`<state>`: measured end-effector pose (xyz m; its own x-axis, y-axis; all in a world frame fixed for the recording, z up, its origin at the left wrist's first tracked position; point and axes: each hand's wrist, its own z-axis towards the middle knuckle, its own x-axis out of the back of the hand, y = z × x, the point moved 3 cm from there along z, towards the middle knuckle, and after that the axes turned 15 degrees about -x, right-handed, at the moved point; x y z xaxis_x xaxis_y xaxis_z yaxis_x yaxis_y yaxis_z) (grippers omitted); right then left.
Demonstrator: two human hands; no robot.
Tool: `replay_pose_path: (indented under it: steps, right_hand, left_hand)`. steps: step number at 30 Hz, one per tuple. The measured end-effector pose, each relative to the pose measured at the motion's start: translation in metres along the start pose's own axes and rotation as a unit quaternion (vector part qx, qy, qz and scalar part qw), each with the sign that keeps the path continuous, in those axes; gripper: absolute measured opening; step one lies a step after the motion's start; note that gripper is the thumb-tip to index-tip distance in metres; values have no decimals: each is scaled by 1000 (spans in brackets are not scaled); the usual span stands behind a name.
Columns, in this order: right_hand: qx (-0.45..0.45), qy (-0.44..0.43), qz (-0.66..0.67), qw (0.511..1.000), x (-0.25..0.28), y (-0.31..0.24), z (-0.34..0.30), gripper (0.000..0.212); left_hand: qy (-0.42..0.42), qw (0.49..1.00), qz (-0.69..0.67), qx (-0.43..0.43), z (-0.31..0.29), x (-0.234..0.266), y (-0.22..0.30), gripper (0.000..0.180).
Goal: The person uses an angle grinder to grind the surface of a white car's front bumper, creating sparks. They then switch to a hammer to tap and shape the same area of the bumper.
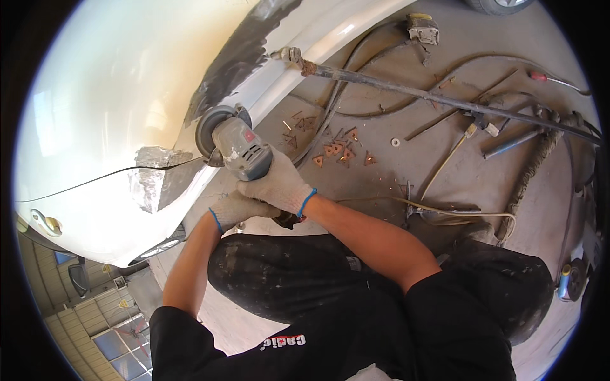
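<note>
I hold an angle grinder (244, 149) with a grey body and a red mark against the side of a white car (108, 127). Its round disc (216, 129) is at the lower end of a long sanded grey patch (232, 76), close to the panel; whether it touches I cannot tell. My right hand (279, 183), in a pale knit glove with a blue cuff, is closed round the grinder's body. Below it, my left hand (243, 209), gloved alike, is closed on the rear part, its fingertips partly hidden. A second bare-metal patch (151, 181) shows beside the panel seam.
A long metal bar (438, 98) reaches from the car's sill across the floor. Small triangular metal pieces (343, 149), a washer (395, 142), hoses (492, 57), and a red-handled screwdriver (539, 75) lie right of the car. My knee (267, 260) is just below my hands.
</note>
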<state>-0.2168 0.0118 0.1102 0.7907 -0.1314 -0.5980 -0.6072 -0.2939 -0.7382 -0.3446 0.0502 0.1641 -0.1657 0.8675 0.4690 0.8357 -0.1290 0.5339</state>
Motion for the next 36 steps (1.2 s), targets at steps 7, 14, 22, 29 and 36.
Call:
replay_pose_path:
  steps: [7, 14, 22, 29, 36]
  right_hand:
    - [46, 43, 0, 998, 23, -34, -26, 68]
    - [174, 120, 106, 972, 91, -76, -57, 44]
    - [242, 244, 189, 920, 179, -100, -67, 42]
    - [241, 242, 256, 905, 199, -106, -73, 43]
    - [259, 237, 249, 903, 208, -109, -77, 41]
  left_hand:
    - [-38, 997, 9, -63, 11, -9, 47, 52]
    - [76, 940, 234, -235, 19, -15, 88, 68]
    - [226, 295, 864, -339, 28, 106, 123, 76]
    - [196, 291, 899, -261, 74, 102, 182, 80]
    - [99, -662, 721, 180, 42, 135, 70, 59]
